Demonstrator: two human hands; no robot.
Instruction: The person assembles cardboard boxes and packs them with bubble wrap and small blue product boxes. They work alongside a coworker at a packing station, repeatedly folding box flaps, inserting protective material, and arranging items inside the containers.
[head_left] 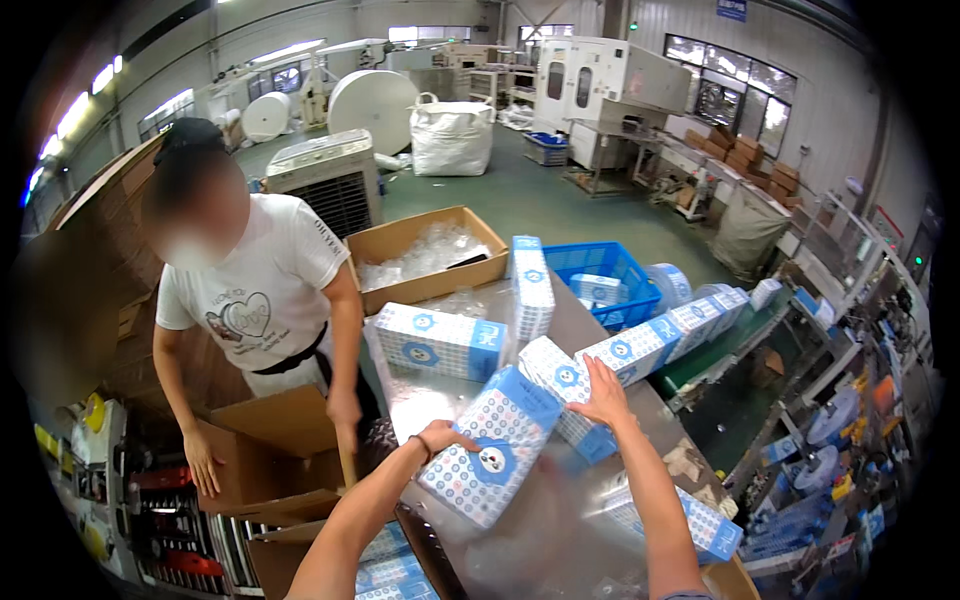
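Observation:
My left hand [445, 437] grips the near left side of a white and blue patterned tissue pack [491, 445], thumb on top. The pack is tilted over the metal table, a bear-like picture facing up. Just right of it, my right hand [603, 392] clasps the right end of a second tissue pack [555, 372], fingers stretched over its edge; part of its grip is hidden. Beyond my hands, one tissue pack [440, 340] lies on the table and another tissue pack [532, 288] points away. A row of tissue packs [645, 345] reaches in from the right.
A co-worker [255, 270] stands at the left by an open carton [262, 450]. Another carton [470, 225] with clear plastic bags and a blue crate [610, 262] stand beyond the metal table [520, 560]. A green conveyor [735, 345] and machinery flank the right side.

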